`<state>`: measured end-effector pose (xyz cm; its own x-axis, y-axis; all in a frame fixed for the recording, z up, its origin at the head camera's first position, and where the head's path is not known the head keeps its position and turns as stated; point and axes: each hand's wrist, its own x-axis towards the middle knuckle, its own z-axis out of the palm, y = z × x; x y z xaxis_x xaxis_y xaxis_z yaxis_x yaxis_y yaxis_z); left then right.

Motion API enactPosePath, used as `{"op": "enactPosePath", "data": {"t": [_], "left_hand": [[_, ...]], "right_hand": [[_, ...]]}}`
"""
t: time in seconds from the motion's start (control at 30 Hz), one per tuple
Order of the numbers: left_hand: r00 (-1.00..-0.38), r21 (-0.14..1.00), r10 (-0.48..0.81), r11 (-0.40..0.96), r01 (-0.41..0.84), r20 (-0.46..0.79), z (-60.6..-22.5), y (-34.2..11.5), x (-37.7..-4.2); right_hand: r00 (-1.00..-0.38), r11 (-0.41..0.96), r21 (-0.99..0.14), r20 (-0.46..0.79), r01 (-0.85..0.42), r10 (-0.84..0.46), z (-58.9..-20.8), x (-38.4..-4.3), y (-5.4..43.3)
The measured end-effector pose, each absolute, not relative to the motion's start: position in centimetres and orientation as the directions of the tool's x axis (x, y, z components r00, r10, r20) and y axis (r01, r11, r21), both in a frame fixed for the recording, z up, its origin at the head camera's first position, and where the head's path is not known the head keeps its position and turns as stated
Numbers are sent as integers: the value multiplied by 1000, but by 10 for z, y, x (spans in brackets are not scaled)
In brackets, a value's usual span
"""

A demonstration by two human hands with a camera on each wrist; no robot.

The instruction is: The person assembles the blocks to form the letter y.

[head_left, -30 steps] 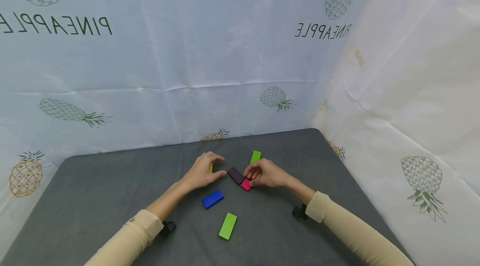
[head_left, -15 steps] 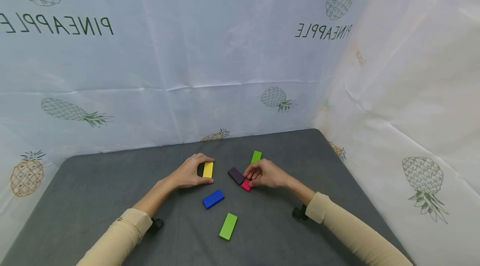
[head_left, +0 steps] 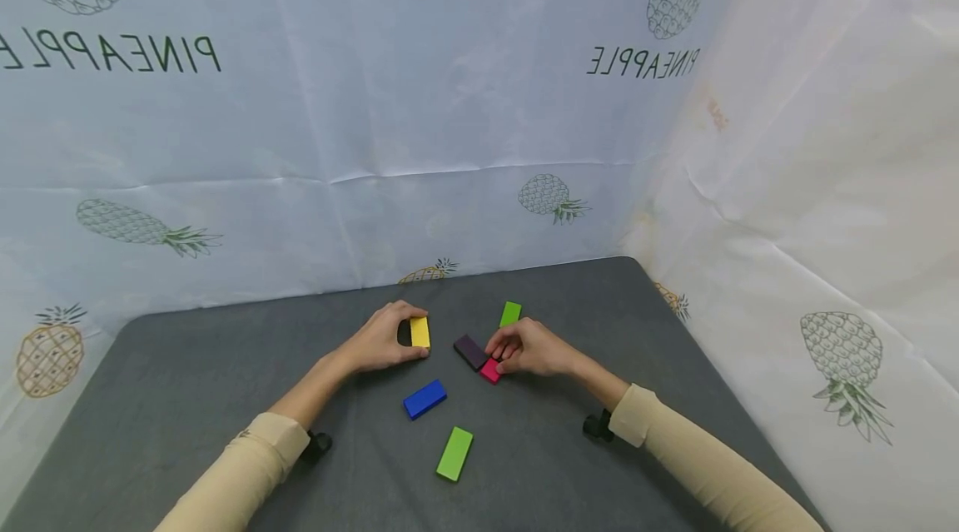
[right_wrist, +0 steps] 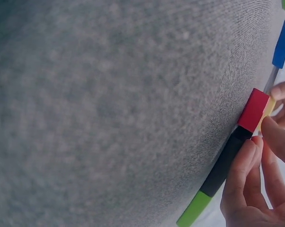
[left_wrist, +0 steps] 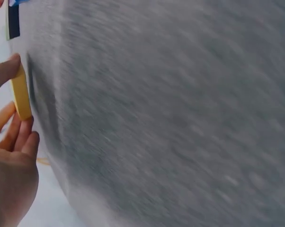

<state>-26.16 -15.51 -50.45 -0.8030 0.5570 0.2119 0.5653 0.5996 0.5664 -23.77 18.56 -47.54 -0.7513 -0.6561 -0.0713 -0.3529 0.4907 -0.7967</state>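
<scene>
Left of centre in the head view, my left hand [head_left: 385, 336] holds a yellow block [head_left: 420, 332] between thumb and fingertips. The left wrist view shows the same yellow block [left_wrist: 21, 94] with a shadow beside it; it seems slightly off the table. My right hand [head_left: 535, 346] is at a red block [head_left: 490, 370], its thumb and fingertips pinching the end. Close by the red block lies a dark block [head_left: 470, 352], near my right fingers in the right wrist view. A green block [head_left: 511, 313] lies behind the right hand, which partly hides it.
A blue block [head_left: 424, 399] and a second green block [head_left: 454, 454] lie nearer the front of the dark grey table [head_left: 554, 465]. White pineapple-printed cloth [head_left: 419, 99] hangs behind the table and along its right side.
The left hand first drew back leftward from beside the dark block, bringing the yellow block into view. Since then it has moved slightly farther away with that block. The right hand stays put.
</scene>
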Motion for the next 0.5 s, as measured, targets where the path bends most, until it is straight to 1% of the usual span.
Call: {"op": "enactPosePath", "data": {"t": [0.17,0.4,0.5], "left_hand": [[-863,578,481,665,473,153,-492,-135,-260],[-898,613,403,669,420,176,-497,-112,-265],[-915,629,371,676,384,160,-497,-104,-264]], "right_hand": [[-755,496,-796,-77,-346,-651,-475,-238,185],[-759,507,-793,-90,-337,-645,-473,-236,184],[-759,507,-794,-91,-335,-645,-472,-236,183]]}}
